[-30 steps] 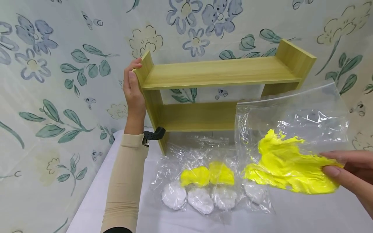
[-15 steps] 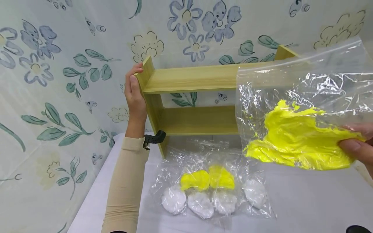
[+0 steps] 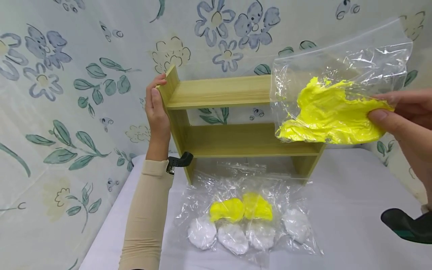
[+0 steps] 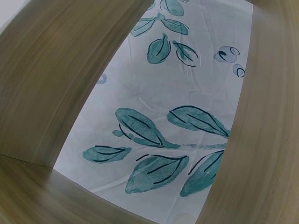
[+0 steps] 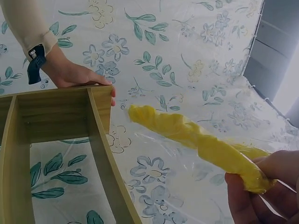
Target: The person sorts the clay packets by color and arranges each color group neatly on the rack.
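My left hand [image 3: 157, 105] grips the upper left side panel of a small two-tier wooden shelf [image 3: 222, 90]. In the right wrist view, fingertips of that hand [image 5: 77, 74] wrap over the panel's edge. Raised in front of the shelf's right end is a clear zip bag [image 3: 371, 56] holding a flattened smear of yellow, clay-like stuff [image 3: 330, 112]. My right hand [image 3: 411, 123] pinches the bag's lower right corner between thumb and fingers. The bag hides the upper right part of the shelf. Only shelf boards [image 4: 60, 70] and backdrop appear in the left wrist view.
Below the shelf, clear bags with white round lumps [image 3: 233, 238] and two yellow lumps [image 3: 227, 210] lie on a white-covered table [image 3: 354, 210]. A floral cloth [image 3: 101, 56] hangs behind and to the left.
My right hand has lifted the bag of yellow stuff from beside the lower shelf opening to in front of the top tier. My left hand keeps its grip on the shelf.
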{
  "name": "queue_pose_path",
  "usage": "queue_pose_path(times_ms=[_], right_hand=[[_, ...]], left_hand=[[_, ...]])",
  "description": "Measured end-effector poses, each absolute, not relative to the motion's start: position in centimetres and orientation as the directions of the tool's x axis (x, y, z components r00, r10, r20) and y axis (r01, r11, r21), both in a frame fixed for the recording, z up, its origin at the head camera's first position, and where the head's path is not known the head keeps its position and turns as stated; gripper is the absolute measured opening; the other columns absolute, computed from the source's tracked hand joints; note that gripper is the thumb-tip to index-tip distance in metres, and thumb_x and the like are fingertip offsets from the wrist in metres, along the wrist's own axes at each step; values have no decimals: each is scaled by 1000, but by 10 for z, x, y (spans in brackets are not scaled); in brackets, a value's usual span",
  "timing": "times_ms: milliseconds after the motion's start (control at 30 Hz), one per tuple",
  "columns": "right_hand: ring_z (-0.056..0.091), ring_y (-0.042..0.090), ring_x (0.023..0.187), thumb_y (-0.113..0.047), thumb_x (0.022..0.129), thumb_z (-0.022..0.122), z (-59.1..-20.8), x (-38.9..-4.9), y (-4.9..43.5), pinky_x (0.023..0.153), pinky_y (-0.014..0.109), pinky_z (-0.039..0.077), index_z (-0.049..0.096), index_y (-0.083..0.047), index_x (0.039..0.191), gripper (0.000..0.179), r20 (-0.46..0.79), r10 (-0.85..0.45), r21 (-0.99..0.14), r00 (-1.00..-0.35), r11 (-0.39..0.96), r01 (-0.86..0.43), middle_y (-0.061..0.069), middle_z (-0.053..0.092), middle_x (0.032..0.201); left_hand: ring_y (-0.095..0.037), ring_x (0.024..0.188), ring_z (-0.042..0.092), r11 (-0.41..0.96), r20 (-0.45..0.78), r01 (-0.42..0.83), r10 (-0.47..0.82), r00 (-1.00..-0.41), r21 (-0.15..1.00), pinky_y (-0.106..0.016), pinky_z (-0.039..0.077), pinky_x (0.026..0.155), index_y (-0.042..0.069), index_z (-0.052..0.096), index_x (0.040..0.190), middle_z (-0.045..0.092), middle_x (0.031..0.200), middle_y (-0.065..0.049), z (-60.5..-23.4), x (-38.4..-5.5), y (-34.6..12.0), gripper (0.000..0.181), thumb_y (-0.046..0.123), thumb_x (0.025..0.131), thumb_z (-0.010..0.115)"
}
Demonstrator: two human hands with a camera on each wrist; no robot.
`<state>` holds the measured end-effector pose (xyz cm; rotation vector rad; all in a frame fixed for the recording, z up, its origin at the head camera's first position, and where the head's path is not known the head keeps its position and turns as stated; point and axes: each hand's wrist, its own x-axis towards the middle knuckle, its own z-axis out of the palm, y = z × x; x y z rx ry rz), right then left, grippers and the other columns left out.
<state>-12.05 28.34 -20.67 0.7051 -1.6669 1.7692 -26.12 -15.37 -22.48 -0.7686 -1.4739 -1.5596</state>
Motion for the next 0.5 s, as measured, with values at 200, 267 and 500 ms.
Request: queue_pose_path(times_ms=[200, 267, 500], right_hand=[[65, 24, 94, 22, 84, 55, -188, -132, 270, 85, 20, 51, 51, 24, 115, 31, 764, 39, -642, -644, -45, -765, 23, 63, 120], [64, 26, 93, 20, 84, 57, -184, -134, 266, 85, 21, 51, 52, 23, 115, 32, 752, 50, -656, -657, -46, -754, 24, 62, 120], [59, 27, 100, -5, 86, 70, -170, -136, 252, 88, 18, 50, 61, 7, 119, 36, 641, 156, -766, -751, 178, -617, 18, 61, 125]], left_hand=[[-17, 134, 39, 39, 855, 864, -172, -489, 502, -32, 28, 113, 4, 53, 115, 48, 139, -15, -221, -260, -152, 30, 11, 102, 27], [-15, 135, 39, 30, 838, 849, -177, -515, 528, -31, 28, 113, 6, 54, 114, 48, 140, -14, -222, -259, -152, 29, 12, 102, 28], [-15, 135, 38, 48, 826, 834, -179, -535, 550, -30, 28, 113, 6, 53, 115, 51, 138, -3, -223, -255, -151, 29, 13, 102, 28]])
